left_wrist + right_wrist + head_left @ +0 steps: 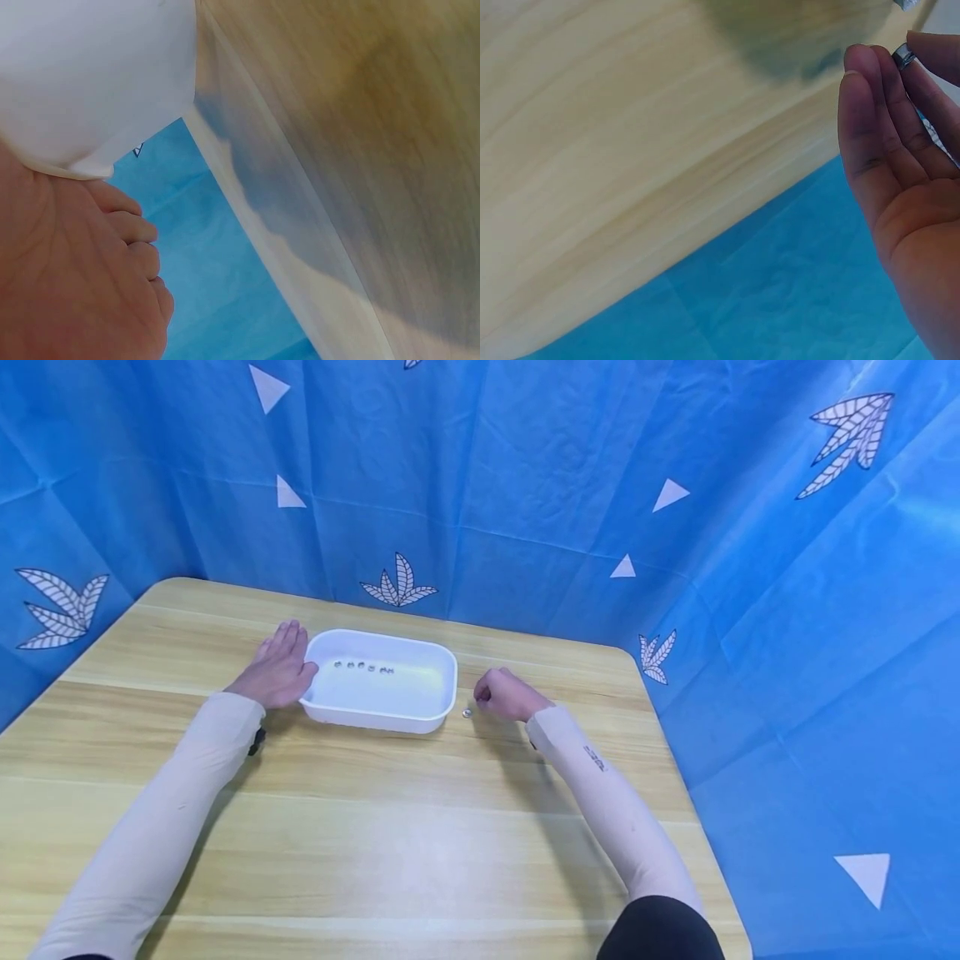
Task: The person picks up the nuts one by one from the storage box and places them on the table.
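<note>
A white plastic basin stands on the table with several small silvery pieces in a row inside. My left hand rests against its left rim, fingers straight and the thumb at the edge. In the left wrist view the palm lies beside the basin wall. To the basin's right, my right hand pinches a small shiny metal piece between thumb and fingertips; it looks like a ring or nut. Another small silvery piece lies on the table near that hand.
The wooden tabletop extends in front of the basin. Blue patterned cloth hangs behind the table and along its right side. The table's far edge runs just behind the basin.
</note>
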Motion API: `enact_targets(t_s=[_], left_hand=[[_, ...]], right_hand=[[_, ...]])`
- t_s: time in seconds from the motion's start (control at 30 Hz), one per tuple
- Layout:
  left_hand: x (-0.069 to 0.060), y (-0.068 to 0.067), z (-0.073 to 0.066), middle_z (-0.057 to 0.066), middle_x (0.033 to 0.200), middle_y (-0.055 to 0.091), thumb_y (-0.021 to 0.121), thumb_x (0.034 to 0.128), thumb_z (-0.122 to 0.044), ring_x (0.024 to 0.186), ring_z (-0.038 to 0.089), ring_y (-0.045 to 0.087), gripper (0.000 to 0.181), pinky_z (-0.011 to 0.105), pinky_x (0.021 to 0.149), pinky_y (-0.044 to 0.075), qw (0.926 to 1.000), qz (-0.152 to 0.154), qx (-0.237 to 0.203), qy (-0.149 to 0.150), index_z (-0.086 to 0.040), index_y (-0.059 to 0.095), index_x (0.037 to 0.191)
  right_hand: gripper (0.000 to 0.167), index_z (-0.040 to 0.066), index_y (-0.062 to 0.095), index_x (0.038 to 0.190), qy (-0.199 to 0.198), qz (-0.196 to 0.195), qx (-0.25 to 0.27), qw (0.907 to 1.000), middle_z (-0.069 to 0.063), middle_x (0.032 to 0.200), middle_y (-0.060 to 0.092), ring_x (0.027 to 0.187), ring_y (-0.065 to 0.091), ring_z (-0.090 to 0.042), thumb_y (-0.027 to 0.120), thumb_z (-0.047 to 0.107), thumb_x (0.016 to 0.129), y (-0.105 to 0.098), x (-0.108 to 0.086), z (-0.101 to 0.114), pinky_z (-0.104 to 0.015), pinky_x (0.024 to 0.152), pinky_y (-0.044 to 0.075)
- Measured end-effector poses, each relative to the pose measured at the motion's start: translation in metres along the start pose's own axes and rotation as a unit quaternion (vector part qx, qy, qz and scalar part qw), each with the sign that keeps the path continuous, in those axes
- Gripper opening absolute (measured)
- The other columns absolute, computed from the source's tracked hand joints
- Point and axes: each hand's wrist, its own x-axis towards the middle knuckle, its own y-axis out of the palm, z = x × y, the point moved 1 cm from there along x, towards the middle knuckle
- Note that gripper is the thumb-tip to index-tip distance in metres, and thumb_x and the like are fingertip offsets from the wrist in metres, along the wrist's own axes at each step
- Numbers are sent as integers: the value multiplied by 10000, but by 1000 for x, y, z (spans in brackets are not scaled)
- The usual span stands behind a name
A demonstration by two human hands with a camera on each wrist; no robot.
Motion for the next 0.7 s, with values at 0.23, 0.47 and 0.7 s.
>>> enact_targets(t_s=[0.23, 0.47, 0.7], left_hand=[[-1, 0, 1, 351, 1677, -127, 200, 1081, -342, 1582, 502, -131, 745, 653, 1288, -45, 10000, 56, -52, -29, 161, -37, 1577], [0, 1, 1, 352, 1678, -122, 193, 1079, -348, 1583, 508, -116, 748, 652, 1288, -43, 10000, 30, -36, -22, 160, -38, 1578], [0, 0, 0, 351, 1679, -119, 197, 1078, -343, 1585, 511, -100, 746, 658, 1289, -24, 10000, 32, -15, -49, 159, -36, 1579]], right_hand=[[143, 35, 817, 987, 131, 40, -62, 9999, -105, 941, 793, 757, 631, -157, 688, 14, 930, 5, -3, 0, -291, 746, 577], [140, 34, 816, 983, 69, 22, -89, 9999, -103, 952, 796, 795, 666, -161, 698, 0, 918, 6, -5, 1, -292, 773, 597], [138, 42, 810, 975, 58, -10, -120, 9999, -81, 919, 778, 785, 631, -148, 695, -5, 914, 8, -6, 0, -279, 756, 572]])
